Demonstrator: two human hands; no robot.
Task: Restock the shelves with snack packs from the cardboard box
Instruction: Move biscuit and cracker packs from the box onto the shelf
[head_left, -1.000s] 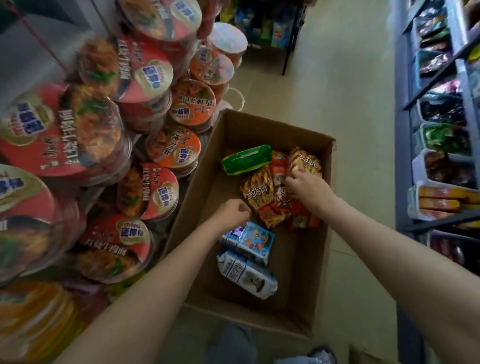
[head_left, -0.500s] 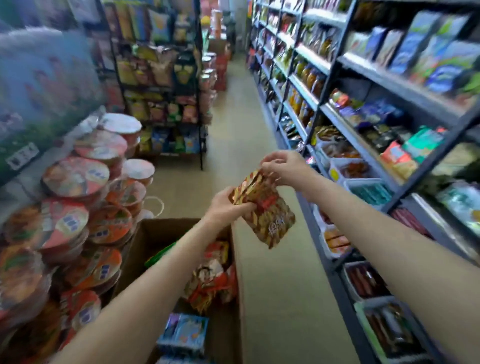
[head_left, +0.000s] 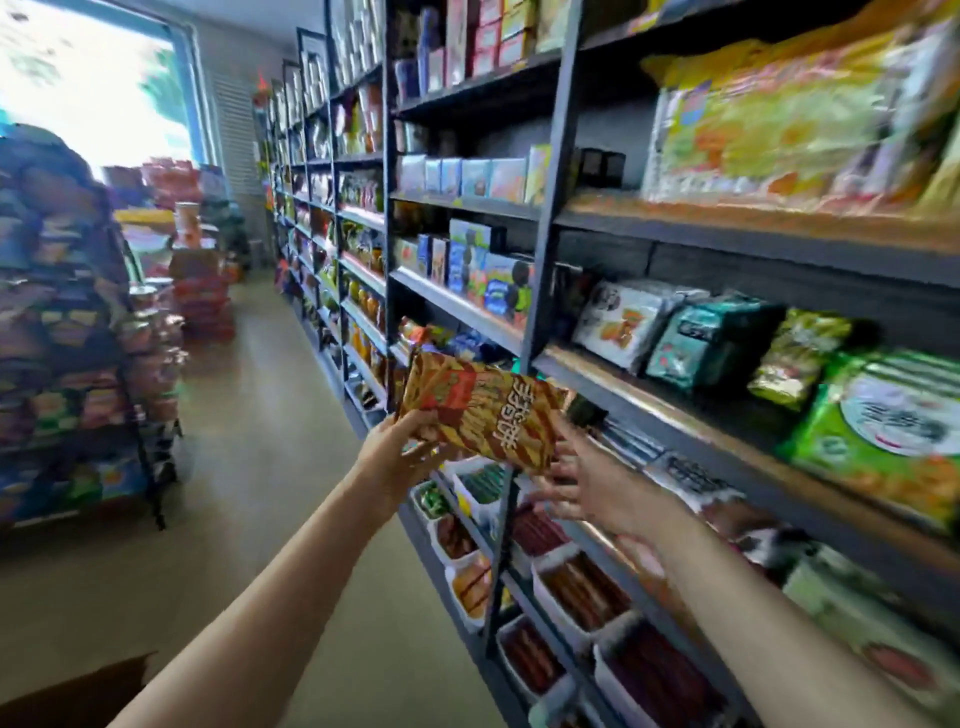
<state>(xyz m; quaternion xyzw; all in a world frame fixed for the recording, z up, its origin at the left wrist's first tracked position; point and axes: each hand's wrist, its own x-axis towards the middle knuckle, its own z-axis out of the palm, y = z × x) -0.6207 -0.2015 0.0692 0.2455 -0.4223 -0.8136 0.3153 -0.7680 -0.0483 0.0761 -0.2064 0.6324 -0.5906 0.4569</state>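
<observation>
Left hand (head_left: 397, 457) grips snack pack (head_left: 480, 408) before shelf upright (head_left: 540, 291)

We stand in a shop aisle beside tall dark shelves (head_left: 540, 291). Our left hand (head_left: 397, 457) grips the lower left corner of an orange-red snack pack (head_left: 480, 410), held tilted before a shelf upright. Our right hand (head_left: 587, 483) is under the pack's right end, fingers spread. A cardboard box (head_left: 72, 693) corner shows at bottom left.
</observation>
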